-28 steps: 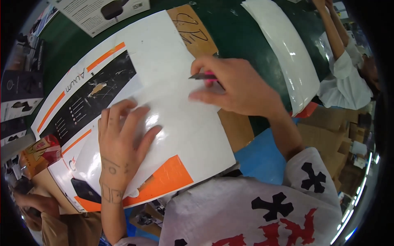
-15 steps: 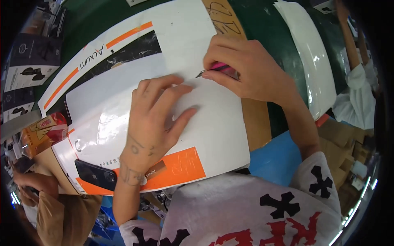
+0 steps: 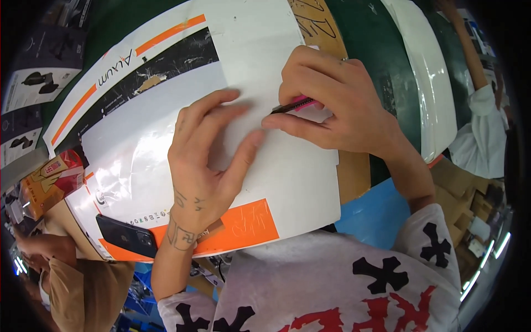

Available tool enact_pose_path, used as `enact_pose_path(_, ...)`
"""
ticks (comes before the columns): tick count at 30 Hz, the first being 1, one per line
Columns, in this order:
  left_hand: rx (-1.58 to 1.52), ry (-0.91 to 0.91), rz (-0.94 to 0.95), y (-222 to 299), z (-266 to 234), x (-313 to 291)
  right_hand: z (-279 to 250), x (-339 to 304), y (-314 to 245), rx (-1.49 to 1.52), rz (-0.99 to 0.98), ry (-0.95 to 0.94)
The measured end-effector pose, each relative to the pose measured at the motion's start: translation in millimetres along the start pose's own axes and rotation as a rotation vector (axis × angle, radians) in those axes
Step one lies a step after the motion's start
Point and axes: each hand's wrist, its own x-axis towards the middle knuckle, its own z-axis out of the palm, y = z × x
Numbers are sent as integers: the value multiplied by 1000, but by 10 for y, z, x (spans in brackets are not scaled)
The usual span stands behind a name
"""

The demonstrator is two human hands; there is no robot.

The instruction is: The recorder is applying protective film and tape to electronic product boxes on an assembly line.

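In my right hand point(image 3: 332, 102) is a pink and black craft knife point(image 3: 294, 105), pinched between thumb and fingers. Its tip end points toward my left hand, just above the white printed sheet point(image 3: 298, 182). My left hand point(image 3: 207, 149) is open, fingers spread and slightly curled over the same sheet, its thumb a short way from the knife. Whether the left fingertips touch the surface is hard to tell. Orange and black bands run across the white sheet. A dark phone point(image 3: 126, 235) lies on its near left corner, beside my left wrist.
Brown cardboard point(image 3: 354, 171) shows beneath the sheet's right side, on a dark green table point(image 3: 362, 33). Glossy white sheets point(image 3: 428, 72) lie at the right. Dark product boxes point(image 3: 41, 77) and a red-orange packet point(image 3: 52, 180) stand left. Other people point(image 3: 91, 288) are at both sides.
The knife has tilted, and its thin blade no longer shows clearly. My right hand has shifted slightly down and right. My left hand has moved slightly left, its fingers spreading wider.
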Motion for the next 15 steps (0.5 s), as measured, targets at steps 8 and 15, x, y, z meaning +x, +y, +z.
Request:
enact_pose_path(8, 183, -3, 100, 33, 68, -4, -215, -44, 373, 40, 59, -171)
enact_pose_path(15, 157, 17, 90, 63, 101, 5, -277, -69, 222, 488, 66, -346)
